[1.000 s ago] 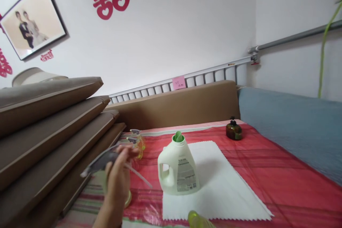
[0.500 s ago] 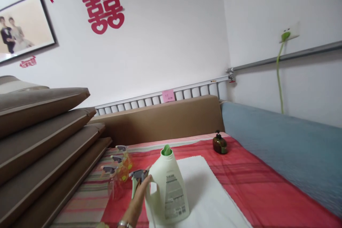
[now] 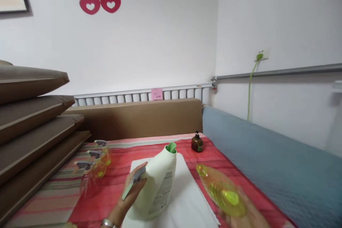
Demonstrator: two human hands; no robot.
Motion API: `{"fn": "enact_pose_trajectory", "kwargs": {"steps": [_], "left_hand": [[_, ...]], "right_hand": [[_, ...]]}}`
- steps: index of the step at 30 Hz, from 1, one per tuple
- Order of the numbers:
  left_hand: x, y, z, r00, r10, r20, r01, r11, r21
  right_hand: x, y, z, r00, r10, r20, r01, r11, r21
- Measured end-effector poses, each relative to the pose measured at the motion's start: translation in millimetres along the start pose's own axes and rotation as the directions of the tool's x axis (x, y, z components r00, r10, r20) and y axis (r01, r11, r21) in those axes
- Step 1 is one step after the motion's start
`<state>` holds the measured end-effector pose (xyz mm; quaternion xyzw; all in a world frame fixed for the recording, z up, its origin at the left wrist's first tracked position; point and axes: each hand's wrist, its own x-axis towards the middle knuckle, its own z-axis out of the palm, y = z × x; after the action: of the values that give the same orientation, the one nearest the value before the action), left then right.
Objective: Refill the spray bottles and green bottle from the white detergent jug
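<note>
My left hand (image 3: 131, 187) is closed at the handle side of a pale detergent jug (image 3: 157, 185), with a grey spray trigger head (image 3: 139, 174) also in its grip. The jug leans to the right, its green spout (image 3: 171, 146) uncapped at the top. On the right, my right hand (image 3: 249, 208), blurred, grips the base of a clear yellow bottle (image 3: 220, 190). That bottle is tipped, its neck pointing up and left toward the jug. No sprayer shows on its neck. A gap separates bottle and jug.
Several trigger spray bottles (image 3: 92, 172) stand on the left of the red striped cloth (image 3: 112, 165). Under the jug lies a white cloth (image 3: 187, 188). A dark pump bottle (image 3: 197, 144) stands behind. Stacked cushions (image 3: 32, 124) rise at left; a blue padded side (image 3: 256, 153) borders the right.
My right hand has come into view with the yellow bottle. The jug now leans right, where it stood more upright before. The view has turned to the right and down.
</note>
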<state>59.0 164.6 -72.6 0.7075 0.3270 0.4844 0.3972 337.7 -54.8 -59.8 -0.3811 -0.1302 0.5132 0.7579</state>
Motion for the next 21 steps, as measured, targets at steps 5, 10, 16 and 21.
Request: {"fn": "enact_pose_trajectory", "kwargs": {"steps": [5, 10, 16, 21], "left_hand": [[0, 1, 6.8, 0.996, 0.014, 0.091, -0.016, 1.0, 0.016], [0, 8, 5.3, 0.984, -0.01, 0.18, 0.01, 1.0, 0.004], [0, 3, 6.3, 0.98, 0.002, 0.2, 0.0, 1.0, -0.007], [-2, 4, 7.1, 0.977, 0.002, 0.212, -0.002, 1.0, -0.001]], "right_hand": [[22, -49, 20, 0.989, -0.142, 0.049, 0.141, 0.99, 0.026], [52, -70, 29, 0.993, -0.088, 0.081, 0.095, 0.992, -0.079], [79, -74, 42, 0.991, -0.096, 0.095, 0.122, 0.936, -0.331], [85, -78, 56, 0.986, -0.14, 0.089, 0.166, 0.882, -0.44]]}}
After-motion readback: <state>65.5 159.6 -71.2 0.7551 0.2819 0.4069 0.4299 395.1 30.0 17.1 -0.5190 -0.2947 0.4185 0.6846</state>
